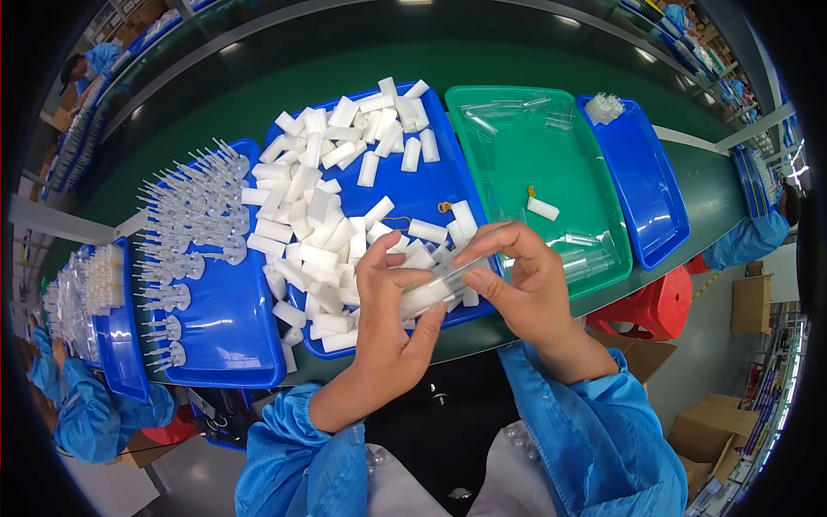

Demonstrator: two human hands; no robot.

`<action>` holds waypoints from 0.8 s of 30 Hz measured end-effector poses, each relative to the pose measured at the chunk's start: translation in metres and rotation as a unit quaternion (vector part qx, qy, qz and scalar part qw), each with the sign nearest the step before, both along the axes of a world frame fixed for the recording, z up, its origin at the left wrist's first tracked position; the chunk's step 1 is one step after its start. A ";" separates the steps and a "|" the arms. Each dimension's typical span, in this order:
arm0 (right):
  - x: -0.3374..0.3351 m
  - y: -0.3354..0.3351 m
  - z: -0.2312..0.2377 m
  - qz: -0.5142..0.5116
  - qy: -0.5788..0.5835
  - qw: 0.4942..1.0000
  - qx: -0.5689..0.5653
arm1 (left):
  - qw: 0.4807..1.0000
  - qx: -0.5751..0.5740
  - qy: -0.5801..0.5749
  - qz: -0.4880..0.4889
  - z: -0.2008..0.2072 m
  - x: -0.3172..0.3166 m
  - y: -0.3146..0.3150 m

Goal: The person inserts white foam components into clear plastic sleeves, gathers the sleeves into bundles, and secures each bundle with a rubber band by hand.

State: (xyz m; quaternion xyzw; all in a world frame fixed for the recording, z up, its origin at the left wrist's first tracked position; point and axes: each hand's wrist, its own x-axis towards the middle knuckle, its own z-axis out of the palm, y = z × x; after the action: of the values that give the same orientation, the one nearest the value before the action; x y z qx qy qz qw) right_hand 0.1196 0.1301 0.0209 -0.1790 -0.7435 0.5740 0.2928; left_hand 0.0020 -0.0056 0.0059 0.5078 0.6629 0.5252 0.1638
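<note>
Both my hands meet over the front edge of a blue tray heaped with white foam-like cylinders. Between them is a clear plastic tube, tilted up toward the right. A white cylinder shows at its left end, apparently inside the tube. My left hand pinches that end between thumb and fingers. Fingers and thumb of my right hand close on the other end. In the green tray to the right lie more clear tubes and one white cylinder.
On the left, a blue tray carries many upright translucent stemmed parts. A narrow blue tray at the right holds a small clump of pale parts. A red stool stands below the bench. Other people work at both sides.
</note>
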 end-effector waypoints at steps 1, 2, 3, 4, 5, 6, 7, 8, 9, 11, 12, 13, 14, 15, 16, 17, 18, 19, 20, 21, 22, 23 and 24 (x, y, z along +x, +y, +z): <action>0.000 -0.001 0.002 0.020 0.007 0.998 -0.053 | 1.000 0.021 -0.017 -0.003 -0.001 0.001 -0.001; 0.000 -0.003 0.004 0.039 0.014 0.993 -0.106 | 1.000 0.021 -0.017 -0.002 -0.002 0.002 -0.002; 0.000 -0.004 0.006 0.041 0.014 0.993 -0.106 | 0.997 0.060 -0.057 0.011 -0.002 0.003 -0.003; 0.001 -0.005 0.008 0.048 0.011 0.994 -0.094 | 0.990 0.099 -0.098 0.022 -0.003 0.005 -0.002; 0.002 -0.006 0.008 0.056 0.007 0.995 -0.083 | 0.990 0.100 -0.098 0.022 -0.003 0.005 -0.002; 0.002 -0.006 0.008 0.056 0.007 0.995 -0.082 | 0.989 0.113 -0.090 0.023 -0.001 0.005 -0.001; 0.002 -0.006 0.008 0.055 0.011 0.996 -0.071 | 0.988 0.126 -0.082 0.023 0.000 0.005 -0.001; 0.002 -0.006 0.007 0.055 0.015 0.997 -0.060 | 0.988 0.126 -0.083 0.022 -0.001 0.005 -0.001; 0.002 -0.006 0.007 0.054 0.014 0.997 -0.060 | 0.992 0.113 -0.054 0.029 -0.004 0.006 -0.001; 0.003 -0.005 0.006 -0.001 -0.042 0.994 0.104 | 0.994 0.099 -0.024 0.040 -0.006 0.006 -0.002; 0.005 -0.005 0.007 0.001 -0.042 0.994 0.104 | 0.995 0.093 -0.014 0.038 -0.007 0.007 -0.001; 0.006 -0.006 0.007 0.011 -0.039 0.996 0.084 | 0.996 0.086 -0.003 0.037 -0.010 0.007 0.000; 0.006 -0.006 0.007 0.021 -0.036 0.997 0.064 | 0.996 0.086 -0.003 0.039 -0.012 0.007 0.000; 0.004 -0.005 0.005 0.023 -0.036 0.997 0.063 | 0.992 0.116 -0.022 0.034 -0.015 0.007 -0.001; 0.001 -0.004 0.004 0.027 -0.019 0.999 -0.011 | 0.988 0.147 -0.042 0.026 -0.017 0.008 0.000; 0.000 -0.004 0.003 0.030 -0.002 0.996 -0.085 | 0.988 0.148 -0.043 0.026 -0.018 0.009 0.000; 0.000 -0.007 0.002 0.029 -0.003 0.996 -0.085 | 0.989 0.139 -0.052 0.027 -0.018 0.010 0.000; 0.002 -0.013 0.000 0.025 -0.003 0.999 -0.044 | 0.989 0.129 -0.060 0.029 -0.019 0.011 0.000; 0.003 -0.017 -0.002 0.021 -0.004 1.000 -0.003 | 0.989 0.128 -0.061 0.029 -0.018 0.011 0.000; 0.002 -0.017 -0.003 0.021 -0.004 1.000 -0.004 | 0.989 0.138 -0.032 0.039 -0.016 0.010 0.001; 0.002 -0.016 -0.004 0.033 0.003 0.999 -0.012 | 0.988 0.148 -0.003 0.049 -0.015 0.010 0.001; 0.001 -0.016 -0.005 0.044 0.010 0.999 -0.020 | 0.988 0.148 -0.004 0.048 -0.015 0.011 0.001; 0.002 -0.017 -0.006 0.043 0.009 0.999 -0.020 | 0.987 0.153 0.003 0.043 -0.014 0.013 0.001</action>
State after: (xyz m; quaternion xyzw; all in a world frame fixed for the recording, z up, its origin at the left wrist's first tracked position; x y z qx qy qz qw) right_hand 0.1212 0.1129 0.0147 -0.1476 -0.7360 0.6025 0.2711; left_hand 0.0146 -0.0045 -0.0083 0.4990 0.5966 0.6257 0.0596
